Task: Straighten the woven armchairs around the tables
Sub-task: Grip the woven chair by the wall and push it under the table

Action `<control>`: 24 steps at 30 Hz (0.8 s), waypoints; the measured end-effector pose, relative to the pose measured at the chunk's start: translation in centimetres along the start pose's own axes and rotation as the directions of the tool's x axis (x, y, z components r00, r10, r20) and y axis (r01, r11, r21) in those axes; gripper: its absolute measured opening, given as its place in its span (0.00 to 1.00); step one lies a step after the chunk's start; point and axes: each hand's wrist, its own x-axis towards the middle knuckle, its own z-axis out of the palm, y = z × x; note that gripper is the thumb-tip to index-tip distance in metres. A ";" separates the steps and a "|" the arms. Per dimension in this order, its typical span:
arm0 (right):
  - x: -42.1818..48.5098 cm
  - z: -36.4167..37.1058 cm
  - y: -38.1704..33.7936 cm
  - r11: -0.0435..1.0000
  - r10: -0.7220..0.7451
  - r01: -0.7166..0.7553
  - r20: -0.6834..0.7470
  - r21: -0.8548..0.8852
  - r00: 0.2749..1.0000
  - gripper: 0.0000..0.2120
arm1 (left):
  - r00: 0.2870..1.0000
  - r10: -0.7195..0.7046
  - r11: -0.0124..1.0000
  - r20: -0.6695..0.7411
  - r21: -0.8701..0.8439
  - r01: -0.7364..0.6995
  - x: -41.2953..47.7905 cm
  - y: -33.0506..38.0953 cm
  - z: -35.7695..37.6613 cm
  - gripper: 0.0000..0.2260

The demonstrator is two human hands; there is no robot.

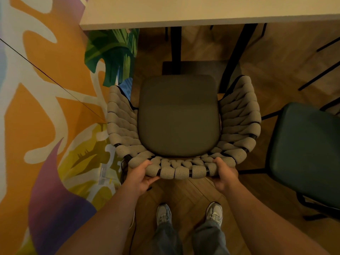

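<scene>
Reaching forward with both arms extended. Gripping the back rim of the woven armchair [179,116] with left hand [141,178] and right hand [223,176], fingers curled over its top. Facing the table [202,11] beyond, beside the painted wall [46,107].

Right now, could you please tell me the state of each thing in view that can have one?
Armchair: upright, facing the table, nothing on its seat, held at the top of its back.
Left hand: grips the back's left end.
Right hand: grips the back's right end.
Table: only its near edge in view.
Green chair: upright, to the armchair's right, untouched.
</scene>
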 end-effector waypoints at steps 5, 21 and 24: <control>-0.1 -0.4 0.3 1.000 0.004 -0.003 0.039 -0.026 0.999 0.18 | 1.000 0.005 1.000 -0.015 0.008 -0.004 0.3 -0.1 -0.4 0.24; -1.3 -1.0 0.0 0.999 0.028 -0.022 0.147 -0.037 0.989 0.20 | 0.999 0.039 0.999 -0.015 -0.015 -0.039 -1.1 0.2 -0.8 0.24; -1.1 -0.8 -0.1 0.999 0.038 -0.033 0.122 -0.043 0.992 0.19 | 0.999 0.035 0.999 -0.012 -0.002 -0.035 -1.2 0.3 -0.7 0.23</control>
